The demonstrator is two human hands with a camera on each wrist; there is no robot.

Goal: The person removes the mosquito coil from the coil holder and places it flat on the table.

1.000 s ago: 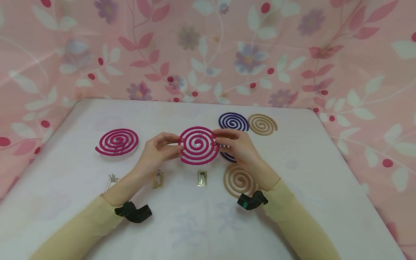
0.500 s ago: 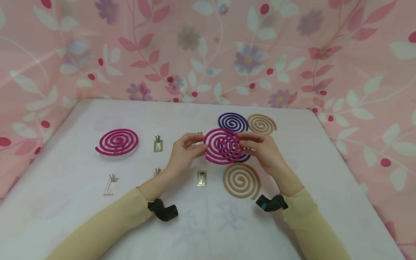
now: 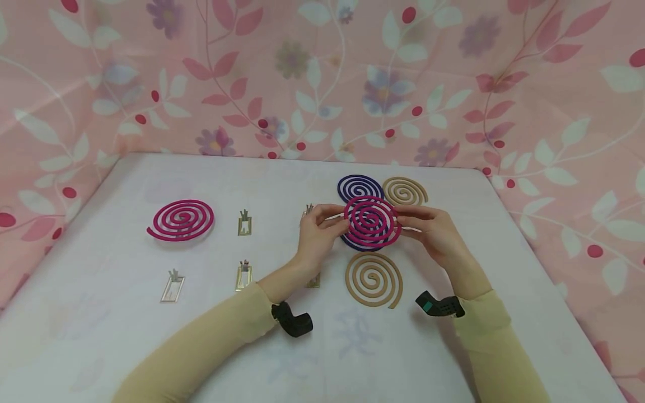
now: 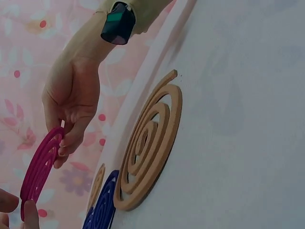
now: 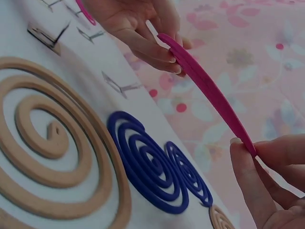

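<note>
A pink mosquito coil [image 3: 372, 220] is held above the table between both hands. My left hand [image 3: 322, 230] pinches its left edge with thumb and fingers; my right hand [image 3: 439, 234] pinches its right edge. In the right wrist view the held coil [image 5: 209, 93] is seen edge-on, tilted and apart from the blue coils. One blue coil [image 3: 354, 243] lies beneath it, partly hidden. Another blue coil [image 3: 347, 190] lies farther back. A tan coil [image 3: 374, 278] is nearer me, and a second tan coil [image 3: 405, 191] lies at the back right.
A second pink coil [image 3: 183, 220] sits at the left, apparently over a small metal stand. Several metal coil stands, such as one stand [image 3: 244, 224] and another stand [image 3: 173, 288], are spread left of centre. My left arm and hand partly cover two more. Floral cloth [image 3: 322, 78] hangs behind the table.
Both hands have moved right with the pink coil, from near the centre stands to above the blue coil. The stands at the left have come into view from behind my left arm.
</note>
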